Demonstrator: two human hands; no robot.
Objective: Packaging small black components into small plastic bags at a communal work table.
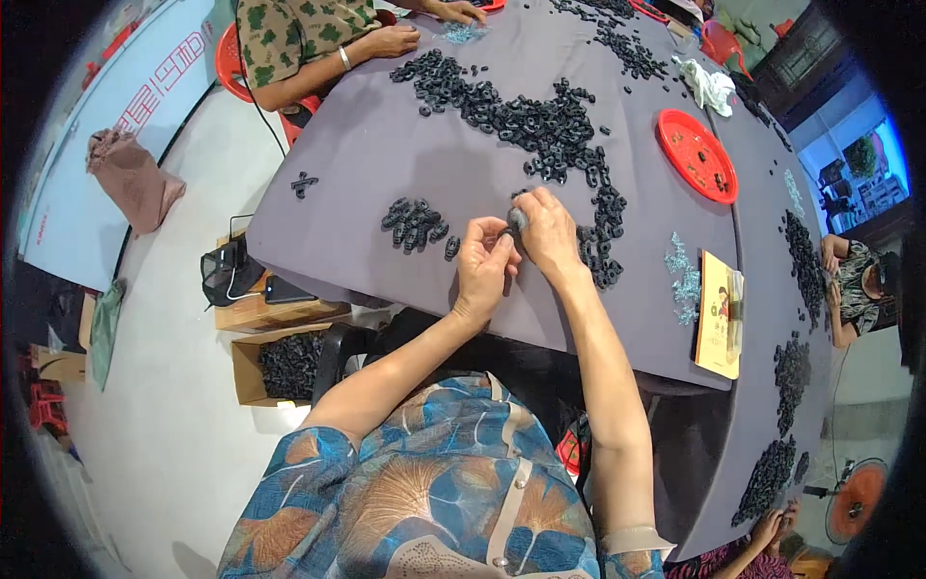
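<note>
My left hand (pixel 485 268) and my right hand (pixel 549 234) meet over the near side of the table, fingertips pinched together. Between them is a small black plastic part (pixel 506 233), mostly hidden by the fingers. A grey patch, perhaps a finger cover, shows at my right thumb. Left of my hands lies a small pile of black oval parts (pixel 413 224), with one single part (pixel 452 248) close to my left hand. A long trail of loose black parts (pixel 550 130) runs behind my hands and curves down along the right side of my right hand.
Right of me are a red round tray (pixel 696 156), small clear pieces (pixel 683 280) and a yellow booklet (pixel 719 315). Co-workers' hands (pixel 391 41) are at the far side and right edge. A carton of black parts (pixel 289 368) stands on the floor at left.
</note>
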